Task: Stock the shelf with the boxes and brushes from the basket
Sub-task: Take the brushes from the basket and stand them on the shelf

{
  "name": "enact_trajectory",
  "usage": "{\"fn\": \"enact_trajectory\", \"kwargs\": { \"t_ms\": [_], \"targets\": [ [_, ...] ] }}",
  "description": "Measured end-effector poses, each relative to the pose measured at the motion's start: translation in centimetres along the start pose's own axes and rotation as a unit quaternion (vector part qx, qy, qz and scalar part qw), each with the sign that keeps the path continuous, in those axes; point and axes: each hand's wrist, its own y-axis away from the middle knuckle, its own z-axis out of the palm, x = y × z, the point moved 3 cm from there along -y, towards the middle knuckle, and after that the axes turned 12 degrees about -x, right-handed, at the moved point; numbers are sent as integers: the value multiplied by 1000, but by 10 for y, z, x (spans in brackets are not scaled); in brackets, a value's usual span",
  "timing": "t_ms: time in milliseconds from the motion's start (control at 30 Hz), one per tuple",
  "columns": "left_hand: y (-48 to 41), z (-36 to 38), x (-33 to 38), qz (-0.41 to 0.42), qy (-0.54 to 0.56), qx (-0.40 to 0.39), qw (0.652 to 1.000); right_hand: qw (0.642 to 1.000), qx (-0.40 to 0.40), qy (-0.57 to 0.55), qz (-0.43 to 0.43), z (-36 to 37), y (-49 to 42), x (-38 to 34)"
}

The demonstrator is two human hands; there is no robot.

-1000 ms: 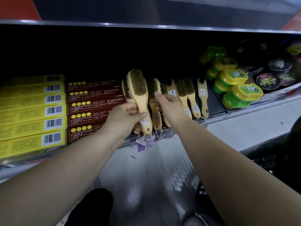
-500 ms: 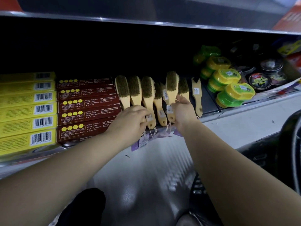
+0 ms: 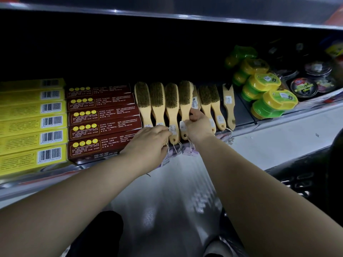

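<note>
Right hand (image 3: 199, 125) pinches a brush (image 3: 185, 101) mid-frame; left hand (image 3: 148, 143) covers neighbouring handles, grip unclear. Boxes (image 3: 102, 117) and brushes (image 3: 157, 97) lie shelved; what remains is unclear.

a shop: shelf (image 3: 27, 182) lined with barcoded boxes (image 3: 31, 123) and tagged brushes (image 3: 171, 101).

Pale smooth wooden brushes (image 3: 185, 106) with coarse bristles; glossy cardboard boxes (image 3: 104, 115); shiny metal shelf (image 3: 278, 130)
</note>
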Motion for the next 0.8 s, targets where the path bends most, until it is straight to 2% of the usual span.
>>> {"fn": "enact_trajectory", "kwargs": {
  "t_ms": [200, 300, 433, 533, 667, 800],
  "targets": [
    [8, -9, 7, -3, 70, -21, 997, 999, 19, 21, 26, -4, 6, -4],
    [17, -23, 20, 4, 85, -15, 996, 996, 20, 85, 2, -15, 18, -25],
    [31, -54, 53, 43, 125, 8, 991, 979, -60, 186, -54, -50, 52, -78],
    [42, -76, 96, 121, 147, -3, 982, 961, -96, 250, -75, -88, 106, -103],
    [54, -94, 162, 216, 111, -6, 970, 969, -78, 207, -107, -139, 186, -97],
    [49, -85, 227, 300, 19, -32, 953, 990, -16, 83, -109, -185, 235, -58]
  ]
}}
